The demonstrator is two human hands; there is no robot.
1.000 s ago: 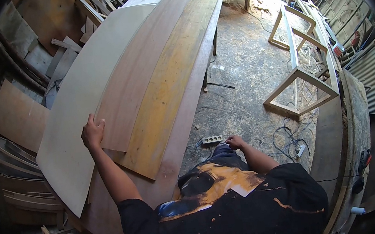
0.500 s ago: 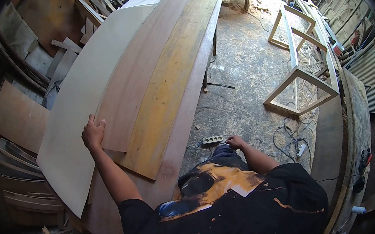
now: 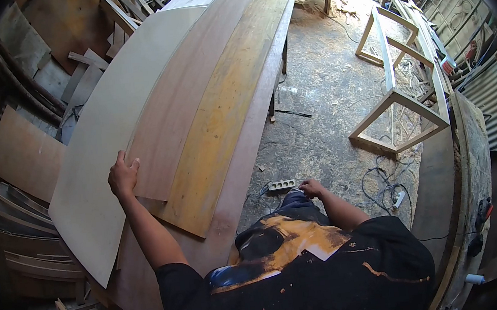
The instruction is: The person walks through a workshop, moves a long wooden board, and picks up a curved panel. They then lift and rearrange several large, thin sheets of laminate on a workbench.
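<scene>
My left hand [image 3: 123,176] is at the lower left edge of a long reddish plywood board [image 3: 174,114], thumb on its side and fingers bent over the edge, gripping it. That board lies over a wide pale panel [image 3: 99,146] on its left. Along its right runs a yellowish plank [image 3: 220,118] with worn markings. Underneath, a broad reddish sheet [image 3: 220,230] shows at the right and near end. My right hand [image 3: 310,189] hangs low by my thigh with its fingers curled together; what they hold, if anything, is hidden.
A white power strip [image 3: 282,185] lies on the dusty floor near my right hand. Tangled cable [image 3: 379,186] and a wooden frame [image 3: 396,94] are to the right. A workbench [image 3: 470,131] stands at far right. Wood offcuts [image 3: 90,59] are stacked at left.
</scene>
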